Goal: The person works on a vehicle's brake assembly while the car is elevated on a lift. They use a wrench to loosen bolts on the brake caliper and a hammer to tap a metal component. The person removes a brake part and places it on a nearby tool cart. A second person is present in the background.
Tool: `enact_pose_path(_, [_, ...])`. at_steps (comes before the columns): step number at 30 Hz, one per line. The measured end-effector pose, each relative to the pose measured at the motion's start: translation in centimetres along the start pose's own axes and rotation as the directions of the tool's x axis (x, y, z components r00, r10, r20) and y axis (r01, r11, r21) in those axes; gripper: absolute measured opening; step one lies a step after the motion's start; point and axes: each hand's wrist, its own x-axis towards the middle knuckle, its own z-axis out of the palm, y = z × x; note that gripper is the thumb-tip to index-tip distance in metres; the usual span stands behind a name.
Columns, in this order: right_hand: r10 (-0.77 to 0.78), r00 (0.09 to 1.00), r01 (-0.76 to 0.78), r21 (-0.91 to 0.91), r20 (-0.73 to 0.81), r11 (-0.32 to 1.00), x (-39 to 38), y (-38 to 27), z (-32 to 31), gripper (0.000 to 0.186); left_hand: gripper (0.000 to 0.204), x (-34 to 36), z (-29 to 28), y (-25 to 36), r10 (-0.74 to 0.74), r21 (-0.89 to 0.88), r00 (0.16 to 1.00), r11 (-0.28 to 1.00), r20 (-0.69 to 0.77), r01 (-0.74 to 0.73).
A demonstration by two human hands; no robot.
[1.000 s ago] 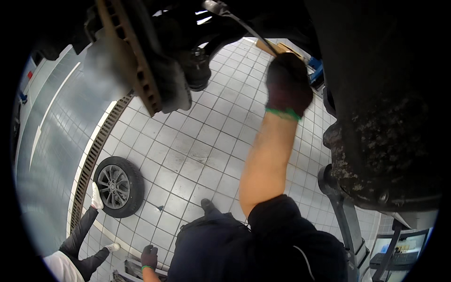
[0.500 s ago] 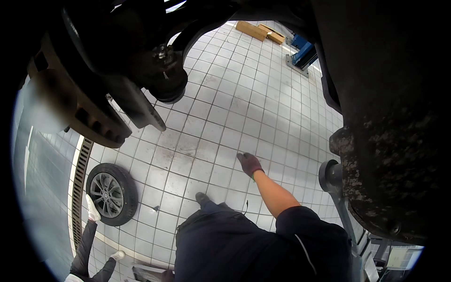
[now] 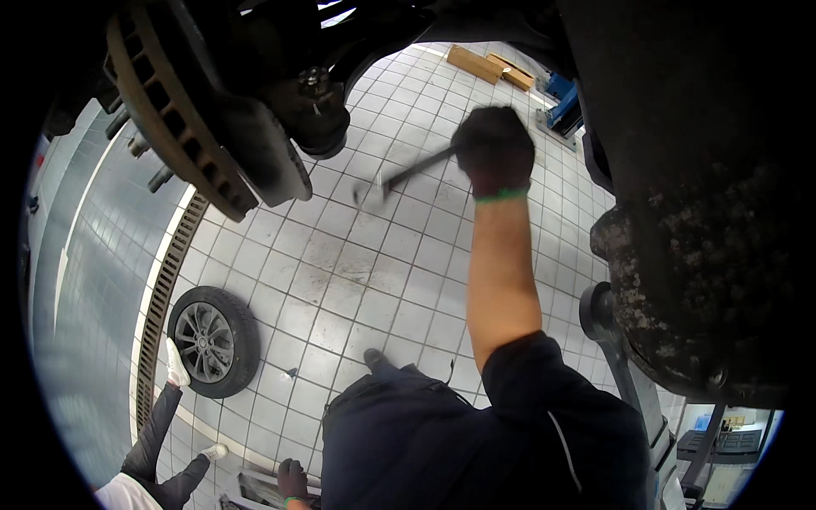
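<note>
The gloved right hand (image 3: 493,151) wraps its grip around the handle end of a dark tool (image 3: 416,169), holding it in the air above the tiled floor (image 3: 408,246). Gathering the handle inside the fist leaves the shaft and the blurred head jutting out to the left, probably so that the far end has reach and the knuckles keep clear of metal. That head hangs below the ball joint (image 3: 321,127), apparently apart from it; the exact gap is hard to judge.

The left hand (image 3: 291,478), also gloved, is low by the right-hand end of a grey cart (image 3: 255,486). Whether its grip holds anything, I cannot tell, nor whether it rests on the cart's edge.

Overhead, the brake disc (image 3: 174,127) and its studs (image 3: 159,178) are bare, which presumably leaves the joint easier to get at. The wheel (image 3: 212,342) appears to lie flat near the floor's drain-side edge, beside the grating (image 3: 166,293), likely so it cannot roll. A co-worker's white shoe (image 3: 177,364) is just beside it.
</note>
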Motion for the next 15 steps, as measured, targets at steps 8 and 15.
enact_pose_path(8, [0.272, 0.907, 0.248, 0.115, 0.32, -0.962, 10.2, -3.4, -11.9, 0.029, 0.034, -2.4, 1.0, -5.5, 0.053, 0.099, 0.995, 0.993, 0.08, -0.061])
enact_pose_path(15, [-0.058, 0.966, -0.096, -0.143, -0.253, -0.985, 12.7, -0.7, -7.4, 0.03, 0.019, -1.1, -4.1, -17.8, 0.551, 0.636, 0.705, 0.358, 0.448, -0.684])
